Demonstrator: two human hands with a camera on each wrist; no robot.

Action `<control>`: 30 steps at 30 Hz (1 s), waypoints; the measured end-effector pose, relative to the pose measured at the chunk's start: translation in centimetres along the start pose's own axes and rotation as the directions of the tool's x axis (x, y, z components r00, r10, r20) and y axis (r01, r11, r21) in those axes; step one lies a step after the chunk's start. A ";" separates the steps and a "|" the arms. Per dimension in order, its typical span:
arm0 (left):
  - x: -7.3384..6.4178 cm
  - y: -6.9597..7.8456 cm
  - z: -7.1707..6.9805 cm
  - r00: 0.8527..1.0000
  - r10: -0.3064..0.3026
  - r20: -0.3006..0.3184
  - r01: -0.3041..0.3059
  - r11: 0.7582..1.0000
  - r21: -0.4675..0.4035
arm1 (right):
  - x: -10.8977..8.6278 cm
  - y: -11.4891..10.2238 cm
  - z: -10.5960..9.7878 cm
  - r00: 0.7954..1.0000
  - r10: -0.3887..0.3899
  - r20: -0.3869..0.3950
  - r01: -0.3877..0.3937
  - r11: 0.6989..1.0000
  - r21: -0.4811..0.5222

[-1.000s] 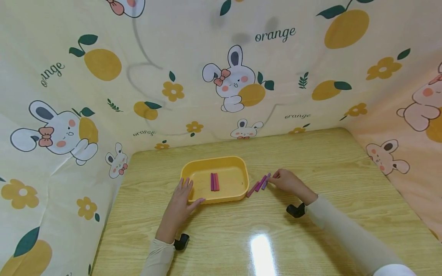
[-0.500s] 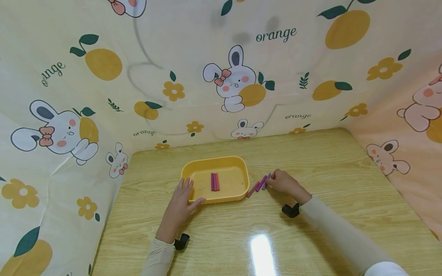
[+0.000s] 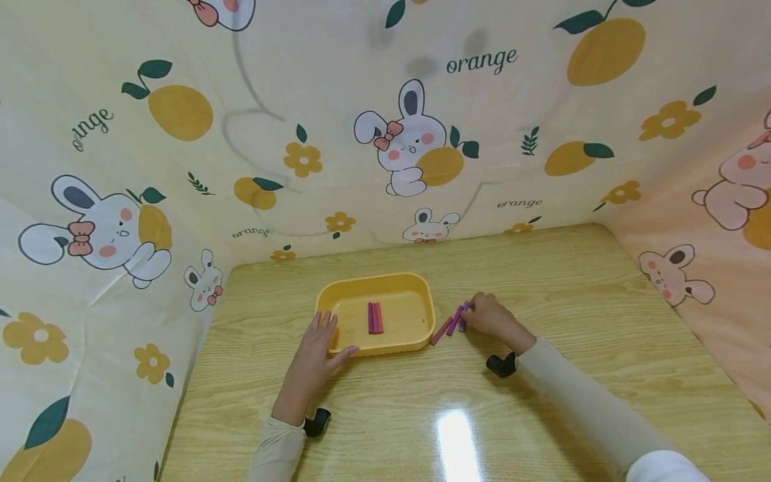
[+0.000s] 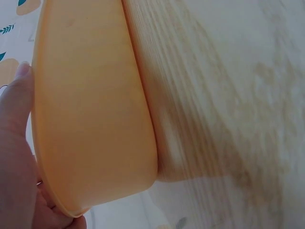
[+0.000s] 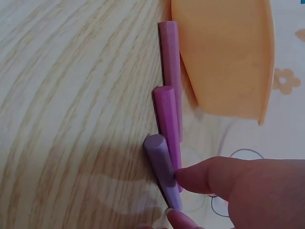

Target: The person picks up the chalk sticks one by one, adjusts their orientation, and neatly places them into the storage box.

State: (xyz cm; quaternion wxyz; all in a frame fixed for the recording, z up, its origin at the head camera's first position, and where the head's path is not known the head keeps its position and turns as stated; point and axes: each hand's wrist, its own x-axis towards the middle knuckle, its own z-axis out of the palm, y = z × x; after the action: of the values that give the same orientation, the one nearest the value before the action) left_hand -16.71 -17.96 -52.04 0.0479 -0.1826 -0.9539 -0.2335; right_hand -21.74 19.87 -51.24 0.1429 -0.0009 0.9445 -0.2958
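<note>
My left hand (image 3: 308, 356) holds the front left corner of a yellow plastic tray (image 3: 421, 304), thumb at the front rim and fingers over the left wall. Three crayons (image 3: 375, 318), purple to pink-red, lie side by side inside. To the tray's right three more crayons lie slanted and overlapping on the table: a dusty pink one (image 5: 170, 52), a magenta one (image 5: 167, 107) and a lavender one (image 5: 161, 160). My right hand (image 3: 495, 316) pinches the lavender crayon toward its far end, the thumb also close against the magenta one.
The wooden table (image 3: 385, 415) runs back to a printed cloth (image 3: 331, 80) with rabbits and oranges that hangs behind and at both sides. A black wrist camera (image 3: 501, 365) sits under the right wrist, another (image 3: 317, 423) at the left.
My right hand has moved slightly left, and the lavender crayon now stands steeper in the head view, close beside the magenta one. The left hand and the tray have stayed put.
</note>
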 end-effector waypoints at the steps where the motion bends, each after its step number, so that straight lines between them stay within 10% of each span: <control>1: 0.0 0.0 0.0 1.000 -0.001 0.001 0.001 1.000 -0.001 | 0.1 0.0 0.0 1.000 -0.001 -0.003 0.001 1.000 -0.002; 30: 0.0 0.0 -0.1 1.000 -0.005 0.007 0.005 1.000 -0.011 | 0.8 -0.9 0.4 0.999 -0.047 0.012 0.047 0.998 0.030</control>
State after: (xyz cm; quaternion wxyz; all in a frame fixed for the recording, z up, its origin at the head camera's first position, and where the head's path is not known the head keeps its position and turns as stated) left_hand -16.71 -18.03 -51.99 0.0431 -0.1814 -0.9531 -0.2383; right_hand -22.43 18.85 -51.31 0.1421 -0.0229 0.9388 -0.3129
